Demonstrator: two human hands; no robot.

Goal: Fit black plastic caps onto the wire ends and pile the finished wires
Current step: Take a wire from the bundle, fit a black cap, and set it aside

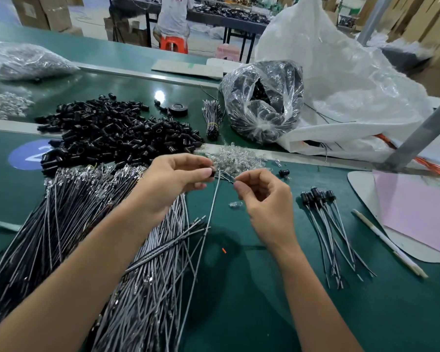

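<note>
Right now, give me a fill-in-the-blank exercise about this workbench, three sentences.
The left hand pinches a black ____ at the top of a wire.
The finished wires lie to the ____ of the right hand.
The loose black caps are heaped on a tabletop coloured ____.
Missing words: cap; right; green.

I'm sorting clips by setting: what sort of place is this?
Likely a factory assembly line: a long green workbench heaped with black caps and loose wires, with cardboard cartons stacked behind.
</note>
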